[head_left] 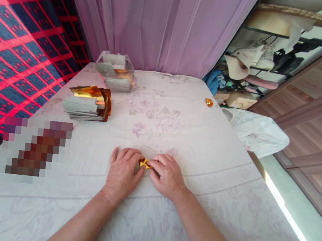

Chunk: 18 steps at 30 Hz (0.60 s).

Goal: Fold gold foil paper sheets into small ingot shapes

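Where the left hand [122, 170] and right hand [164, 174] meet on the bed [205, 140], both pinch a small gold foil piece [144, 163], lying crosswise between their fingertips.

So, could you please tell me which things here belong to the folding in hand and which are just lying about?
In the work:
- left hand and right hand, pinching a small gold foil piece
- stack of gold foil sheets
- folded gold piece, lying apart

Lying about:
- clear bag of papers
- white plastic bag
- rack of hats
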Each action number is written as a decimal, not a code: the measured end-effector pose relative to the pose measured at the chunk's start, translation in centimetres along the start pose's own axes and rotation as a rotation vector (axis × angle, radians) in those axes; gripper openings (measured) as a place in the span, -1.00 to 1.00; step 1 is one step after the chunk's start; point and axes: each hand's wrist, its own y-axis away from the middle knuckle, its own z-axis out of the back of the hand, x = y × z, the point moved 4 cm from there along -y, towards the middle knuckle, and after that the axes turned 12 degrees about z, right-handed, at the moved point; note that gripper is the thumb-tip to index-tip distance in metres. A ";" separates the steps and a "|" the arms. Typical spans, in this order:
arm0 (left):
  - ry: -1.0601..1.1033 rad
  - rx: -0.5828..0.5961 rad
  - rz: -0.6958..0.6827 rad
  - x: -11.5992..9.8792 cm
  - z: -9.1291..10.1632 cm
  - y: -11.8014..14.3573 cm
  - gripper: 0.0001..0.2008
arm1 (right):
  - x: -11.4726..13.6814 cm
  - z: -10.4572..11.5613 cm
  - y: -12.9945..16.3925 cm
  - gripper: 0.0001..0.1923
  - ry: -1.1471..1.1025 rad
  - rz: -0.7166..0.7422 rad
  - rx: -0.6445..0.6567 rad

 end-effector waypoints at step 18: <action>0.004 -0.032 -0.032 1.1 -0.7 0.6 -0.83 | 0.2 0.0 0.2 -0.80 -0.074 -0.058 -0.023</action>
